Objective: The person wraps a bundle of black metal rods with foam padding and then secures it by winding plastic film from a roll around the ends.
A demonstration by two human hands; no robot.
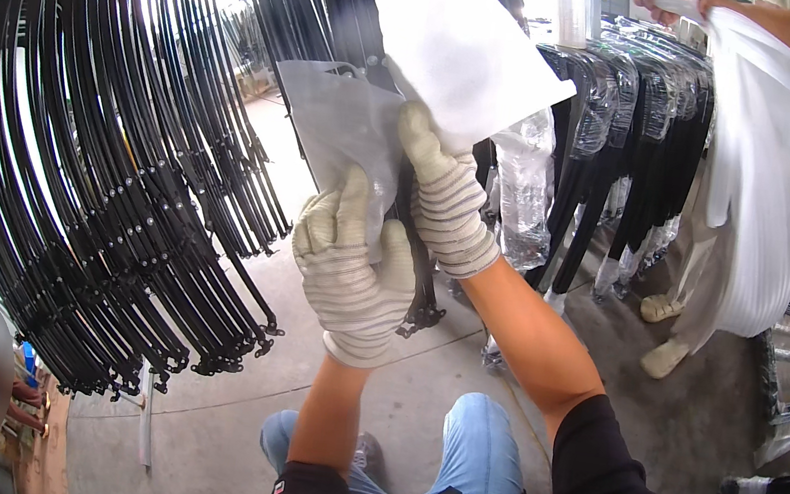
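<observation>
My left hand point(352, 266), in a striped white work glove, grips the lower part of a clear plastic bag point(337, 123). My right hand point(442, 198), also gloved, holds a white foam sheet point(460, 39) raised above the bag. A black curved metal frame part point(423, 297) hangs down between and just behind both hands, its lower end showing under my left hand. Both hands are held up in front of me, close together.
Many black curved metal frames point(108, 207) hang in rows on the left. More frames wrapped in clear plastic point(617, 106) hang at the right back. Another person point(770, 168) in white stands at the right, holding white foam. Concrete floor point(217, 434) lies below.
</observation>
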